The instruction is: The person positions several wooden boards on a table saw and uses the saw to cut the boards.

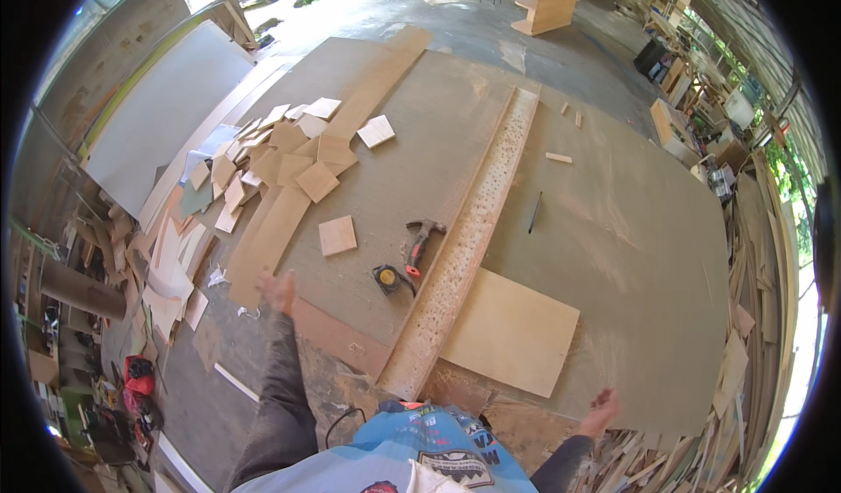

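Observation:
My left hand (279, 292) is slightly blurred, fingers apart and holding nothing, over the table's near left edge beside a long brown board strip (254, 261). At the near right edge, my right hand (601, 412) is loosely open with nothing visible in it, close to a pale plywood panel (517, 331). A long, speckled wooden channel (477, 221) runs away from me across the table (631, 256), its near part beside the panel. Left of the channel lie a claw hammer (420, 246) with a red and black handle and a black and yellow tape measure (386, 278).
Square wood pieces (298, 160) are heaped at the left, with one square (337, 235) apart. A dark pencil-like stick (535, 212) and small wood blocks (559, 157) lie right of the channel. Timber offcuts (745, 318) line the right side. A wooden furniture piece (547, 11) stands beyond.

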Motion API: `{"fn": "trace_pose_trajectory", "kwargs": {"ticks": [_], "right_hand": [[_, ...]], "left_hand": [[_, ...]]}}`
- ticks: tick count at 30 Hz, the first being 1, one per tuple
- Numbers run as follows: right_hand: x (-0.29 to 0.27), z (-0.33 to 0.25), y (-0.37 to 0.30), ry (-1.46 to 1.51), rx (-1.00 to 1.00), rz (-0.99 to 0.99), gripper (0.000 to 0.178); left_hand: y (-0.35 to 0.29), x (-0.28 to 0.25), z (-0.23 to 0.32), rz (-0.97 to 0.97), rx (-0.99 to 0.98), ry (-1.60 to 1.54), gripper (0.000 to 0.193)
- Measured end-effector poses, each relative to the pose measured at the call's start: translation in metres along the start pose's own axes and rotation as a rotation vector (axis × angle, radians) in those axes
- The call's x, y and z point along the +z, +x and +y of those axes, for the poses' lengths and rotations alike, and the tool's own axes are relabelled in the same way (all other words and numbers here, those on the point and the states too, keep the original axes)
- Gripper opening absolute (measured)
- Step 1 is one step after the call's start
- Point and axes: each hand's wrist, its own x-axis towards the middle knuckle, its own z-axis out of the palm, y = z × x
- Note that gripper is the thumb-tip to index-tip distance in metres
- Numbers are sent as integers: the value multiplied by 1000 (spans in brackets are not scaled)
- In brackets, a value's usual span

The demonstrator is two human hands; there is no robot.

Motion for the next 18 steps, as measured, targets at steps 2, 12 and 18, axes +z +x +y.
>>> {"fn": "trace_pose_trajectory", "kwargs": {"ticks": [2, 12, 18], "right_hand": [[4, 20, -29, -13, -15, 105, 21], [27, 61, -79, -305, -240, 204, 18], [22, 65, -74, -530, -282, 38, 15]], "left_hand": [[34, -24, 7, -231, -238, 23, 122], [114, -35, -21, -479, 109, 493, 164], [132, -48, -23, -467, 102, 503, 134]]}}
